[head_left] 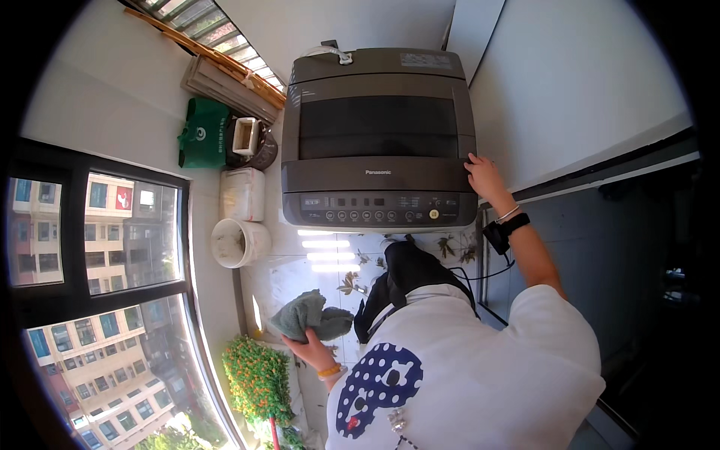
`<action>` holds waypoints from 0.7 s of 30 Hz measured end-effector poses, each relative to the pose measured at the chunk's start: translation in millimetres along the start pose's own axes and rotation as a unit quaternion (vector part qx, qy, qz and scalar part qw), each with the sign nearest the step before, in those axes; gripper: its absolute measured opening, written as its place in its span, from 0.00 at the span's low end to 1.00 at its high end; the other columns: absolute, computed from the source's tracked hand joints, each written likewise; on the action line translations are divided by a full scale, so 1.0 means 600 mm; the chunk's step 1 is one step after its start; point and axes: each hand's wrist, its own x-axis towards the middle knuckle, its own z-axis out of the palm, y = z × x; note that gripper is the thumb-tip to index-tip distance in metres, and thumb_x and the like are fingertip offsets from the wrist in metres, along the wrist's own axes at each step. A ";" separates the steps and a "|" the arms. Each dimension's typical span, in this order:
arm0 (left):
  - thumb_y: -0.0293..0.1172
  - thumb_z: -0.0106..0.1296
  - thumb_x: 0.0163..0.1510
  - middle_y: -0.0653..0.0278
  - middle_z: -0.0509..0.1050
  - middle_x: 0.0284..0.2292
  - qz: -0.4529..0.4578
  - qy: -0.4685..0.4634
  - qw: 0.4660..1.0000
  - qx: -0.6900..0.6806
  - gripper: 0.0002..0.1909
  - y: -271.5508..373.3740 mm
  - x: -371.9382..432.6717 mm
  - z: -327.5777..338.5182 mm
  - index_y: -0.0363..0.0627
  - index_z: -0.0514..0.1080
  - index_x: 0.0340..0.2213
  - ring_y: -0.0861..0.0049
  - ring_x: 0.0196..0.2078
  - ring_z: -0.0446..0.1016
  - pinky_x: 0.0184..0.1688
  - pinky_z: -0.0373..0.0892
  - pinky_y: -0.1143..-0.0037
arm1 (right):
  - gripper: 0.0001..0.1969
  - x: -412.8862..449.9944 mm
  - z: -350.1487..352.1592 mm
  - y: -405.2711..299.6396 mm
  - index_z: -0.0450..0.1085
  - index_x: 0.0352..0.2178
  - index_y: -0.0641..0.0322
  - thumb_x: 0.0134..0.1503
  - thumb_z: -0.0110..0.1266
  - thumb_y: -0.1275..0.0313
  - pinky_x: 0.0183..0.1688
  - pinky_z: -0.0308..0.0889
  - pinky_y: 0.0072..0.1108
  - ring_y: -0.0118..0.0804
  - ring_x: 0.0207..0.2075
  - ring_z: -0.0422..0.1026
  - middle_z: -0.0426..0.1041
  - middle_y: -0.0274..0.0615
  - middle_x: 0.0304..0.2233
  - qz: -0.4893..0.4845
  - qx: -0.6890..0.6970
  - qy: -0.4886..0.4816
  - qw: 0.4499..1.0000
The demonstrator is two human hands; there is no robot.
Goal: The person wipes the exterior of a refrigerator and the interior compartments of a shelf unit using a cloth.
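A grey-green cloth (309, 318), bunched up, rests in my left hand (313, 353) at my left side, above the tiled floor. Before me stands a dark grey Panasonic top-loading washing machine (378, 174) with its lid down. My right hand (485, 175) touches the right edge of the machine, near the front of the lid; nothing shows in its fingers. Along the machine's front runs the control panel (382, 209), with a row of round buttons and one yellowish button. A white hose or cable (329, 52) lies at the back left corner.
Left of the machine stand a white bucket (228, 244), a white container (243, 194) and a green bag (203, 135). A potted plant with orange fruit (259, 377) is beside the window (135, 233). Dry leaves (350, 283) lie on the floor (292, 281). A dark doorway (574, 236) opens at right.
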 end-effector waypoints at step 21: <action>0.24 0.47 0.46 0.51 0.60 0.49 0.028 -0.031 0.999 0.010 0.32 -0.032 0.030 0.002 0.30 0.50 0.52 0.67 0.49 0.61 0.52 0.57 0.73 | 0.32 -0.170 0.030 -0.179 0.54 0.54 0.49 0.43 0.47 0.75 0.14 0.61 0.29 0.38 0.11 0.66 0.65 0.36 0.10 -0.022 0.065 -0.062 0.996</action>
